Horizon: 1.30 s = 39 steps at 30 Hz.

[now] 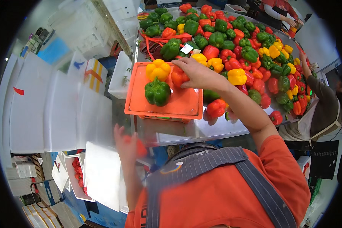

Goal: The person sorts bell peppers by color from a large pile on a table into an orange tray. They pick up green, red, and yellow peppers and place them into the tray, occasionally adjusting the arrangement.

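On the orange tray point(136, 99) of a scale at the table's left end lie a yellow bell pepper point(158, 69) and, just below it, a green bell pepper point(157, 92). Beside the yellow one my right hand point(198, 72) has its fingers around an orange-red bell pepper point(179, 77). My left hand point(126, 142), blurred, is low at the left, off the table's edge; a blurred red-orange thing point(139, 148) shows right beside it, and I cannot tell whether it is held. A big pile of red, green and yellow bell peppers point(235, 61) covers much of the table.
Tall white foam boxes point(62, 111) stand at the left. A white box with red peppers point(74, 182) is at the lower left, next to a white lid point(102, 171). One person point(322, 97) reaches in at the right; another point(282, 14) stands at the far corner.
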Motion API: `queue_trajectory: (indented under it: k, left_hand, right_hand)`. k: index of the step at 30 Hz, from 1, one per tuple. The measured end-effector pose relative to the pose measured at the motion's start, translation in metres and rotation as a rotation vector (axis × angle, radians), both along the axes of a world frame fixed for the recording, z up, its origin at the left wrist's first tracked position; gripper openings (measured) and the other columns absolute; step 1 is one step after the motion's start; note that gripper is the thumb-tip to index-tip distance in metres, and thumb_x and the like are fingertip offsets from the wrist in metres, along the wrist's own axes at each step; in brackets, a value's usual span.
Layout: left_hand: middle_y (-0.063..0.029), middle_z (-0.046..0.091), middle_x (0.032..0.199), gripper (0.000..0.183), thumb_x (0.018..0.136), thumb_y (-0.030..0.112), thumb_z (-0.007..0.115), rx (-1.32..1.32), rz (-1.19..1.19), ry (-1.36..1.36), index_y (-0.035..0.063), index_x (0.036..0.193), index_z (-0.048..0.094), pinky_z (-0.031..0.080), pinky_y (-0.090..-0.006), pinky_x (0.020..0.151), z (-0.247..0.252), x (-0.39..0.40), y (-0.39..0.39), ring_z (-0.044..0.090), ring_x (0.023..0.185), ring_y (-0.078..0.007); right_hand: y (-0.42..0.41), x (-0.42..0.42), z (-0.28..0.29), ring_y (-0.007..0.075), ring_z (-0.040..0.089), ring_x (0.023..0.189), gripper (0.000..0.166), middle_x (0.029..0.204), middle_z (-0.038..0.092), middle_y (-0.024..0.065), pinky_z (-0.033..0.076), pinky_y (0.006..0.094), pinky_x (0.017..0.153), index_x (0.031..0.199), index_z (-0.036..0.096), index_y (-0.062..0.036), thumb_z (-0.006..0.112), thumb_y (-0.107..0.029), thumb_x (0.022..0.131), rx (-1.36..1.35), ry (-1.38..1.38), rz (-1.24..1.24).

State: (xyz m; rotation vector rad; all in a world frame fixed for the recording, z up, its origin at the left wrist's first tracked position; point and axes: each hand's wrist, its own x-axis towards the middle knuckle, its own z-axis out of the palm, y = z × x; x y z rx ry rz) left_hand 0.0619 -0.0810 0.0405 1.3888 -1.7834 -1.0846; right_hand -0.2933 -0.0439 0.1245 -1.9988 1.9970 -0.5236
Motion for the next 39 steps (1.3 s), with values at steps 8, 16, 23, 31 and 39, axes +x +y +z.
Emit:
queue_trajectory:
  k: [8,16,23,31,39]
  left_hand:
    - [-0.0157,0.049,0.131,0.071,0.082,0.014,0.068,0.015,-0.068,0.026,0.0061,0.142,0.032,0.038,-0.0376,0.099,0.003,-0.016,-0.002,0.047,0.120,-0.0267]
    - [-0.0159,0.050,0.128,0.070,0.083,0.014,0.068,0.003,-0.101,0.071,0.0048,0.141,0.032,0.042,-0.0347,0.093,-0.001,-0.028,-0.007,0.051,0.114,-0.0242]
    - [-0.0163,0.053,0.124,0.068,0.080,0.017,0.071,-0.052,-0.092,0.072,0.0022,0.137,0.037,0.046,-0.0328,0.085,0.008,-0.032,-0.003,0.056,0.102,-0.0222]
    - [-0.0165,0.055,0.122,0.068,0.079,0.020,0.072,-0.139,-0.074,0.058,0.0022,0.136,0.040,0.046,-0.0314,0.086,0.001,-0.019,-0.004,0.057,0.098,-0.0198]
    - [-0.0166,0.055,0.123,0.067,0.080,0.023,0.071,-0.131,0.016,0.065,0.0031,0.136,0.040,0.045,-0.0315,0.087,-0.018,0.016,0.001,0.057,0.094,-0.0207]
  right_hand:
    - [0.006,-0.017,-0.016,0.0323,0.038,0.130,0.089,0.141,0.039,0.0182,0.035,0.0389,0.107,0.142,0.031,-0.0071,0.080,-0.018,0.068,-0.129,-0.200,-0.071]
    - [0.054,-0.039,-0.020,0.0253,0.049,0.122,0.070,0.132,0.050,0.0134,0.044,0.0357,0.096,0.137,0.041,-0.0080,0.074,-0.011,0.076,-0.270,-0.300,-0.249]
    - [0.093,-0.039,-0.028,0.0241,0.052,0.120,0.065,0.127,0.056,0.0135,0.044,0.0327,0.094,0.134,0.044,-0.0030,0.074,-0.016,0.078,-0.138,-0.449,-0.337]
    - [0.105,-0.033,-0.049,0.0217,0.053,0.116,0.054,0.124,0.057,0.0128,0.046,0.0319,0.092,0.132,0.048,-0.0023,0.069,-0.011,0.083,-0.121,-0.467,-0.355]
    - [0.094,-0.009,-0.048,0.0204,0.054,0.113,0.050,0.120,0.057,0.0136,0.041,0.0312,0.096,0.129,0.048,0.0027,0.067,-0.009,0.085,-0.102,-0.555,-0.334]
